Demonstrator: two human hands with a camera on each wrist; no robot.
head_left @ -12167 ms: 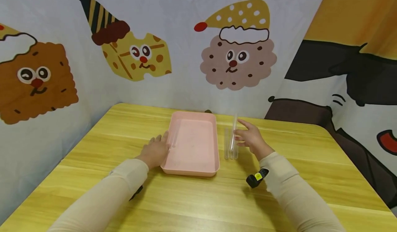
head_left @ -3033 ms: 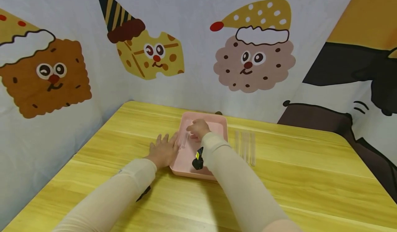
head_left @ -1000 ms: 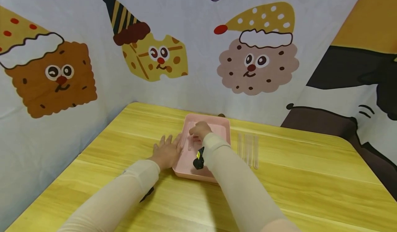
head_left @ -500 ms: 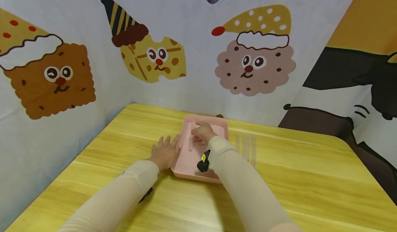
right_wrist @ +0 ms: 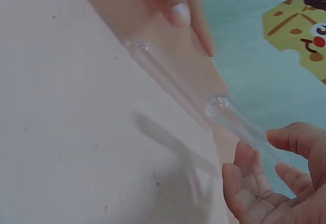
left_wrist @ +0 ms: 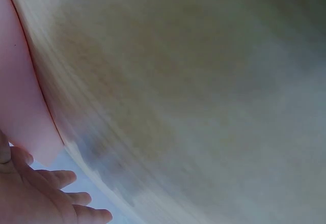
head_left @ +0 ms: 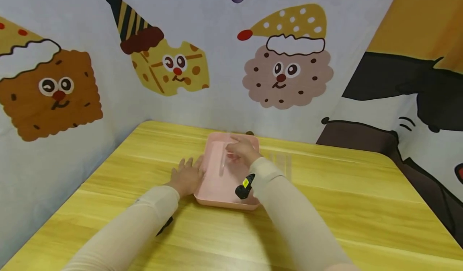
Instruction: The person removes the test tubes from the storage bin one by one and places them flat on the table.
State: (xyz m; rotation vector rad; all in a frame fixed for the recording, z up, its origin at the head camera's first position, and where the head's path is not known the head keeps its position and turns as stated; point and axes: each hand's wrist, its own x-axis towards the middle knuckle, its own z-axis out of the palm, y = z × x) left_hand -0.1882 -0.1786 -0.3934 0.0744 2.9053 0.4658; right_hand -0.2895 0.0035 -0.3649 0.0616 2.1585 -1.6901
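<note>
My right hand (head_left: 244,149) pinches a clear test tube (right_wrist: 239,124) between thumb and fingers, its rounded end free. In the head view, the hand is over the pink tray (head_left: 213,192). The right wrist view shows the held tube raised off the tray floor, which bears a shadow. Another clear tube (right_wrist: 170,84) lies in the tray along its side wall. My left hand (head_left: 188,176) rests at the tray's left edge with fingers spread. In the left wrist view, the left hand (left_wrist: 38,198) shows several extended fingers beside the tray wall (left_wrist: 23,91).
Several clear tubes (head_left: 281,162) lie side by side on the wooden table (head_left: 343,186), right of the tray; my right sleeve (head_left: 289,206) partly covers them. A cloth with cartoon prints (head_left: 287,74) hangs behind the table.
Around 12 s ago my right hand held a tube over the table right of the tray. It then reached into the tray; lately it has shifted slightly right with a tube. My left hand stays put.
</note>
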